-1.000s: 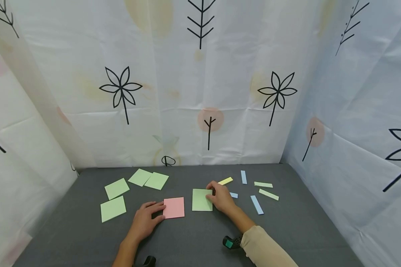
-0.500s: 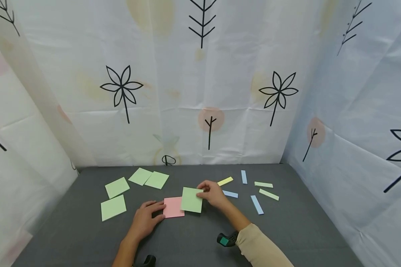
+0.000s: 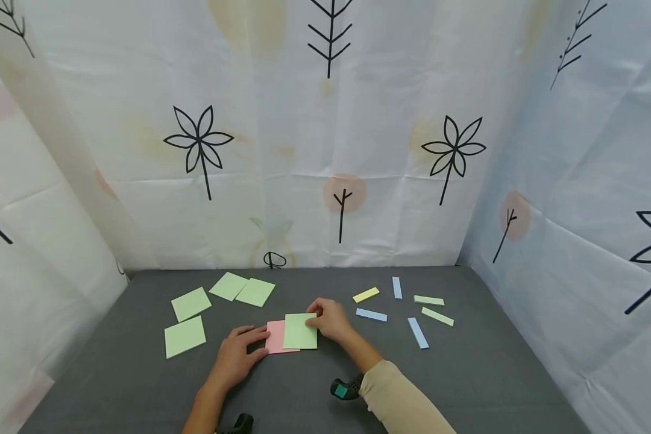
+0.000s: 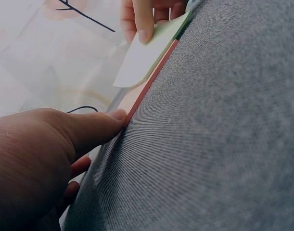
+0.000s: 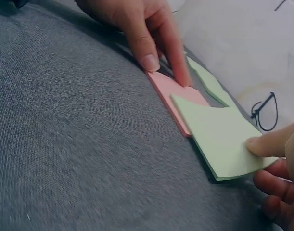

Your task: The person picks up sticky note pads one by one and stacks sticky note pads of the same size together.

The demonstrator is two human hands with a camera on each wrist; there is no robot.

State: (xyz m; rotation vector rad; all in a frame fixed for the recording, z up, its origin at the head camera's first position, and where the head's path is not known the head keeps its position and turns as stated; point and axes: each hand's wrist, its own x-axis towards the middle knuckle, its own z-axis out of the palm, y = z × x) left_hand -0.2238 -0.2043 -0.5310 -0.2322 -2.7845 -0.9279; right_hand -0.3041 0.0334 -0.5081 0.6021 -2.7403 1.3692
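A pink sticky note pad (image 3: pixel 275 337) lies flat on the grey table, partly covered on its right by a green sticky note pad (image 3: pixel 298 333). My left hand (image 3: pixel 235 360) holds the pink pad at its left side, thumb at the near corner and a finger at the far one. My right hand (image 3: pixel 330 319) pinches the green pad at its right edge, thumb on top and the other fingers below. In the right wrist view the green pad (image 5: pixel 223 139) is tilted, its near corner raised off the table and its left corner over the pink pad (image 5: pixel 173 98).
Several green square notes (image 3: pixel 185 337) lie at the left, two of them overlapping at the back. To the right are narrow strips: a yellow one (image 3: pixel 366 295), blue ones (image 3: pixel 371 315) and green ones (image 3: pixel 437 316). Patterned white cloth (image 3: pixel 282 120) encloses the table.
My right hand has carried the green pad leftward from beside the pink pad to over its right part. A blue strip behind that hand is now uncovered. My left hand has stayed put.
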